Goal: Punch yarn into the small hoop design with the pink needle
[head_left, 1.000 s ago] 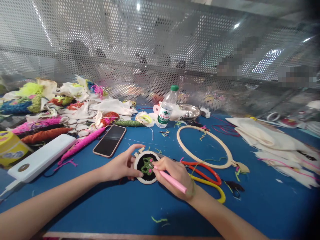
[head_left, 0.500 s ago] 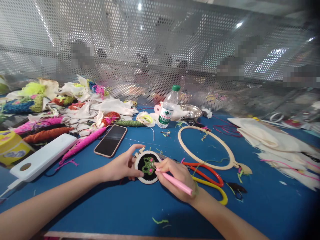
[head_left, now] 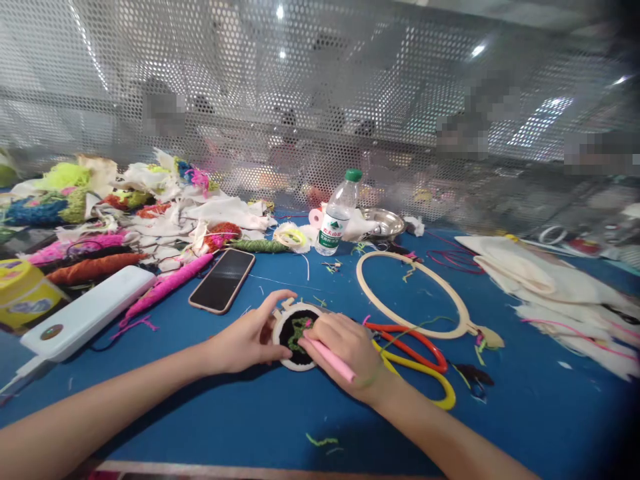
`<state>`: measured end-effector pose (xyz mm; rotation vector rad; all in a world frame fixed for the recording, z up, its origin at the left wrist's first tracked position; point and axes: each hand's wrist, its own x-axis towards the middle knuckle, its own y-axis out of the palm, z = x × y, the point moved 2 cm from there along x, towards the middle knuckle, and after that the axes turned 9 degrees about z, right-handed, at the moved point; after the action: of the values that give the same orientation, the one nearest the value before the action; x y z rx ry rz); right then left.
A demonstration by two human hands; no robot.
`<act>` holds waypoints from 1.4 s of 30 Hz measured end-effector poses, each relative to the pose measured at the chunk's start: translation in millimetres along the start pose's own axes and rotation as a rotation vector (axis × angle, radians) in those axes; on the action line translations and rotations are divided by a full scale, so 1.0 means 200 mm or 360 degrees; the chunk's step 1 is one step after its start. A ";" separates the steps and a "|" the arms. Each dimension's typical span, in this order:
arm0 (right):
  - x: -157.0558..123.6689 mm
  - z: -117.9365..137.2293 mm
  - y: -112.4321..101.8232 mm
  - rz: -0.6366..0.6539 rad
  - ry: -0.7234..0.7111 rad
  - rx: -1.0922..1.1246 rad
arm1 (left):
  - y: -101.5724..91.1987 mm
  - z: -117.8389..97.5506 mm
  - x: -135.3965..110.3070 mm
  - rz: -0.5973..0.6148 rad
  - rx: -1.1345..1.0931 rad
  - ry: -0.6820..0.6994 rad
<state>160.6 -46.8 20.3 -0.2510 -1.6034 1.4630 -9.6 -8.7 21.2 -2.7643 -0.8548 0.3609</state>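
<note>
My left hand (head_left: 250, 337) grips the left edge of a small round embroidery hoop (head_left: 304, 368) near its screw, thumb on top. Inside the pale rim is black stitching (head_left: 289, 328) with a green and pink motif. My right hand (head_left: 349, 350) covers the hoop's right side, fingers closed around a pink punch needle (head_left: 334, 361) held like a pen. The punch needle's tip is hidden behind the fingers at the motif. Just right of this hand lie red-handled scissors (head_left: 425, 352) and yellow-handled scissors (head_left: 445, 393), their blades mostly hidden.
A larger wooden hoop (head_left: 367, 297) lies beyond the scissors. A phone (head_left: 223, 280), white power strip-like device (head_left: 95, 310) and yarn bundles (head_left: 165, 287) are to the left. Behind stand a water bottle (head_left: 333, 227) and metal bowl (head_left: 387, 223). Folded cloth (head_left: 530, 270) lies right.
The small hoop has shifted slightly right with my left hand. My right hand has turned and moved left over the hoop, and the punch needle's back end has swung left.
</note>
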 end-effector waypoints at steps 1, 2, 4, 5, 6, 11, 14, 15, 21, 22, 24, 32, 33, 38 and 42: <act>-0.01 -0.01 -0.01 0.0014 0.0049 0.0140 | 0.00 0.01 0.00 0.0016 -0.0058 -0.0035; -0.02 -0.02 -0.01 0.0027 0.0108 0.0276 | 0.00 0.01 0.01 0.0030 -0.0112 -0.0066; -0.04 -0.03 -0.03 0.0025 0.0208 0.0454 | -0.01 0.02 0.01 0.0050 -0.0190 -0.0100; -0.05 -0.03 -0.03 0.0013 0.0221 0.0494 | -0.01 0.02 0.01 0.0056 -0.0212 -0.0107; -0.05 -0.03 -0.03 0.0001 0.0213 0.0509 | -0.01 0.02 0.01 0.0059 -0.0225 -0.0109; -0.05 -0.02 -0.04 -0.0046 0.0149 0.0469 | -0.01 0.02 0.02 0.0049 -0.0254 -0.0111; -0.04 -0.01 -0.05 -0.0050 0.0137 0.0451 | -0.01 0.02 0.02 0.0041 -0.0259 -0.0104; -0.04 -0.01 -0.05 -0.0052 0.0135 0.0450 | -0.01 0.03 0.02 0.0041 -0.0262 -0.0101; -0.05 -0.02 -0.06 -0.0066 0.0133 0.0473 | -0.01 0.03 0.02 0.0049 -0.0261 -0.0096; -0.05 -0.01 -0.06 -0.0065 0.0132 0.0475 | -0.01 0.03 0.02 0.0049 -0.0255 -0.0099; -0.05 -0.01 -0.07 -0.0071 0.0127 0.0481 | -0.01 0.03 0.01 0.0052 -0.0246 -0.0104; -0.05 -0.01 -0.06 -0.0060 0.0145 0.0507 | -0.01 0.04 0.01 0.0055 -0.0292 -0.0084; -0.06 -0.01 -0.06 -0.0048 0.0149 0.0508 | -0.01 0.04 0.01 0.0053 -0.0291 -0.0083; -0.05 -0.01 -0.05 0.0097 0.0254 0.0465 | -0.01 0.04 0.01 0.0050 -0.0259 -0.0104; -0.01 0.01 -0.02 0.0252 0.0296 0.0264 | 0.00 0.02 0.01 0.0040 -0.0210 -0.0083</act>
<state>161.7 -50.9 22.3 -0.4138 -1.3305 1.6335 -9.4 -5.9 16.5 -2.9007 -0.8872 0.3965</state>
